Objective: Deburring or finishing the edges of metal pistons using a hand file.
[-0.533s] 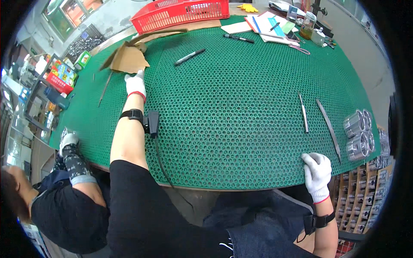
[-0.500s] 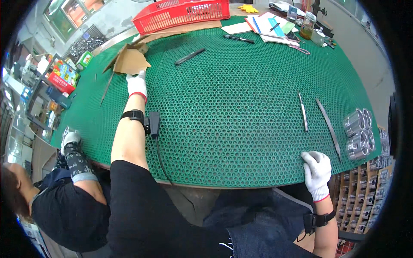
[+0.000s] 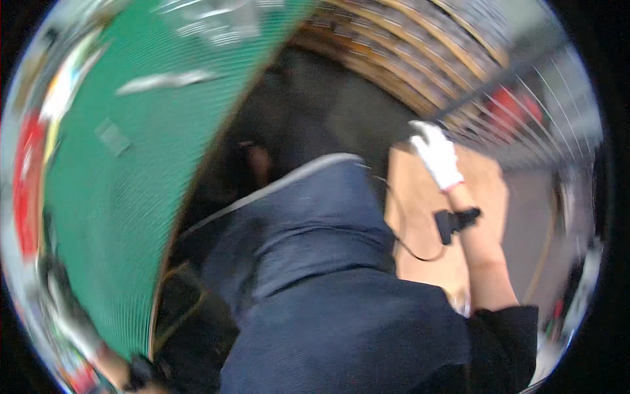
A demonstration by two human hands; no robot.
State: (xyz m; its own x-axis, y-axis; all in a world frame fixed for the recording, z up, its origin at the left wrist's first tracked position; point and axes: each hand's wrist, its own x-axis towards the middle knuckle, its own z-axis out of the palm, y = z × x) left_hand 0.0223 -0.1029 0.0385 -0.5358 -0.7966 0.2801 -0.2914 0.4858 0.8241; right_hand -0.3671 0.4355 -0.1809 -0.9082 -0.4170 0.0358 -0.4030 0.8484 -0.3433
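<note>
My right hand (image 3: 436, 156), in a white knit glove with a red cuff edge, reaches out above a brown cardboard sheet (image 3: 489, 197). Its fingers look stretched and apart, with nothing visible in them. My left hand (image 3: 73, 322), also gloved, is at the lower left by the green mat (image 3: 131, 217) on the table. Motion smears its fingers, and a dark shape beside them cannot be made out. On the mat lie a blurred, long pale strip (image 3: 167, 81) and a small clear piece (image 3: 113, 136). Shiny clear cylindrical things (image 3: 220, 23) stand near the table's edge.
Beyond my right hand are stacked wooden-coloured trays of small parts (image 3: 394, 46) and a wire rack (image 3: 518, 125) with something red behind it. A red crate (image 3: 29, 184) stands at the table's far side. A thin cable (image 3: 420, 258) hangs from my right wrist device.
The view has swung right, away from the mat's middle. My right hand has left the table edge for the cardboard sheet. My left hand no longer shows at the torn cardboard.
</note>
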